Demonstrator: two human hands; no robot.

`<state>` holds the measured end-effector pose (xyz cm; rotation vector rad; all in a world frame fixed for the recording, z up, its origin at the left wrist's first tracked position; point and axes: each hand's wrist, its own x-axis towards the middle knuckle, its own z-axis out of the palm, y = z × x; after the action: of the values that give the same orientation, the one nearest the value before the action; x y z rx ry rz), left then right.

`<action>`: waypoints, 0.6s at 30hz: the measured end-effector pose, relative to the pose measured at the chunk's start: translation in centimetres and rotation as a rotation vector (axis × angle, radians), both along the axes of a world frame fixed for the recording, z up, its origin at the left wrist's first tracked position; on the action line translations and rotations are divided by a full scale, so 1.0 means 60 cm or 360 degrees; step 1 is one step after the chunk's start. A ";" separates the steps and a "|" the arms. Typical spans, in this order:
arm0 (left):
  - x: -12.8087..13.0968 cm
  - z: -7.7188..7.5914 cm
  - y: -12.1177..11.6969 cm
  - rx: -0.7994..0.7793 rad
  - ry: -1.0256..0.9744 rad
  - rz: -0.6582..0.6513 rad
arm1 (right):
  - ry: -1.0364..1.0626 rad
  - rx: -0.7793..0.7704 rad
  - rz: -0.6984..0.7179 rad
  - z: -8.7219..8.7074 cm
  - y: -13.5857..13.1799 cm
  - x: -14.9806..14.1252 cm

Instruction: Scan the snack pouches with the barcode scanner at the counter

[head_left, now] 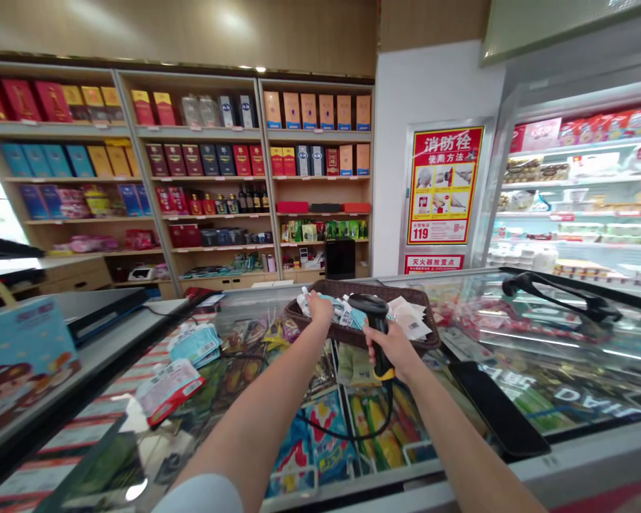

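Observation:
My right hand [392, 345] is wrapped around the handle of a black barcode scanner [372, 310] with a yellow base, held over a brown woven basket [430, 335]. A black cable [347, 434] hangs from its handle in a loop. My left hand [320, 308] reaches into the basket's left side, its fingers closed at a white spouted pouch [302, 302] and partly hidden. Between my hands lie more pouches in white and light blue [347, 313]. Flat white packets [409, 317] rest in the basket's right part.
The basket stands on a glass-topped freezer [320, 456] full of packaged goods. Light-blue pouches [195, 343] and a red-and-white pouch [169, 388] lie on the left. A black flat slab [499, 410] and a black holder [558, 296] are at right. Shelves [208, 178] stand behind.

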<state>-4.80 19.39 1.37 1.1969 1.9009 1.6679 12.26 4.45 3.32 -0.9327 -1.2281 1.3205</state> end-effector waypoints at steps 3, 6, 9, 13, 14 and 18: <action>-0.017 0.005 -0.027 0.0001 0.0080 0.0038 | -0.0039 0.0008 0.0011 -0.002 -0.002 -0.015; -0.056 0.006 -0.056 -0.0004 0.0162 0.0080 | -0.0001 -0.0004 0.0060 -0.004 -0.006 -0.040; -0.124 0.002 -0.090 -0.0019 0.0252 0.0151 | 0.0038 -0.0028 0.0157 -0.004 -0.011 -0.074; -0.247 -0.001 -0.151 -0.0100 0.0471 0.0309 | 0.0055 -0.0066 0.0306 0.001 -0.019 -0.130; -0.281 -0.002 -0.170 -0.0169 0.0546 0.0354 | 0.0049 -0.0077 0.0340 0.002 -0.022 -0.146; -0.402 -0.022 -0.257 -0.0547 0.0731 0.0514 | 0.0016 -0.0107 0.0473 0.002 -0.029 -0.208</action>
<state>-28.94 3.95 0.05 1.2537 2.6513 1.1867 -0.22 2.72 3.42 -0.8103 -1.3595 1.6061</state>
